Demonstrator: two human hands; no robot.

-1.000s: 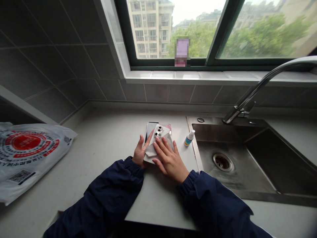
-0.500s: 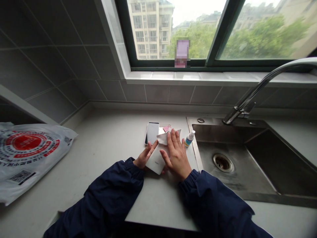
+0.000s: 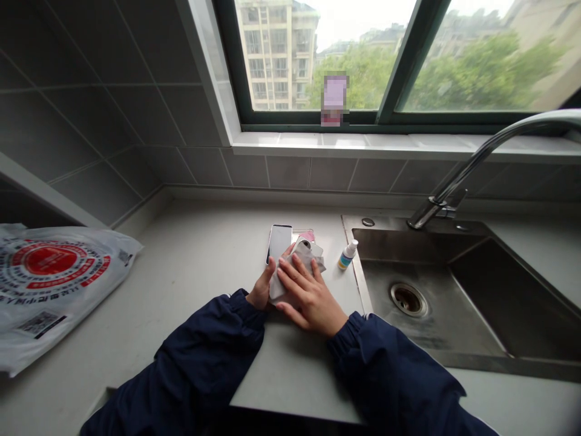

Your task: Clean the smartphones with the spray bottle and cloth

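My left hand (image 3: pixel 260 289) is closed around the lower left edge of a white phone (image 3: pixel 314 245), held back side up with its round camera showing. Over that back lies a light grey cloth (image 3: pixel 278 289), pressed down by the extended fingers of my right hand (image 3: pixel 313 298). The cloth and fingers hide most of the phone. Just beyond, a second phone (image 3: pixel 278 238) lies screen up on the counter. Beside it are a small pink item (image 3: pixel 307 234) and a clear-edged thing, partly hidden. A small spray bottle (image 3: pixel 348 255) stands to the right of my right hand.
A steel sink (image 3: pixel 431 336) with a curved tap (image 3: pixel 472 154) takes up the right side of the pale counter (image 3: pixel 200 242). On the left lies a printed plastic bag (image 3: pixel 63 284). A tiled wall and window rise behind.
My right hand has slid the cloth down and left across the phone's back, covering its lower part and uncovering the camera. The left hand keeps its hold.
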